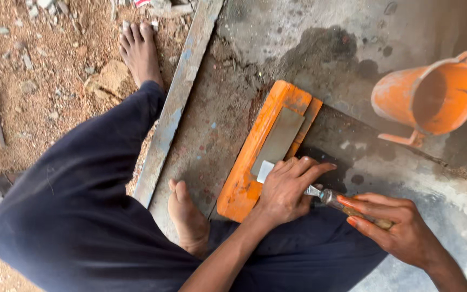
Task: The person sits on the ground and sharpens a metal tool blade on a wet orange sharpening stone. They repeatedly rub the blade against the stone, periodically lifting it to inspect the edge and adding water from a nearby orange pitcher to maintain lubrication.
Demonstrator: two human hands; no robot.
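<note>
centre frame: left hand [286, 189] fingers flat on chisel [320, 194] blade over sharpening stone [278, 139], right hand [398, 227] fingers clamped on its handle.

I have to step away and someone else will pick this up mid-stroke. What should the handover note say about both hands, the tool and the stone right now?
Left hand: fingers pressed flat on the chisel blade, holding its tip down on the grey sharpening stone.
Right hand: gripping the chisel's wooden handle, low and to the right.
The stone sits in an orange holder on the wet concrete floor; an orange jug stands on the floor to the upper right.
Done: blade is set on the stone's near end. How sharp the edge is cannot be seen.
Left: probably more strokes along the stone, then checking the edge.
</note>
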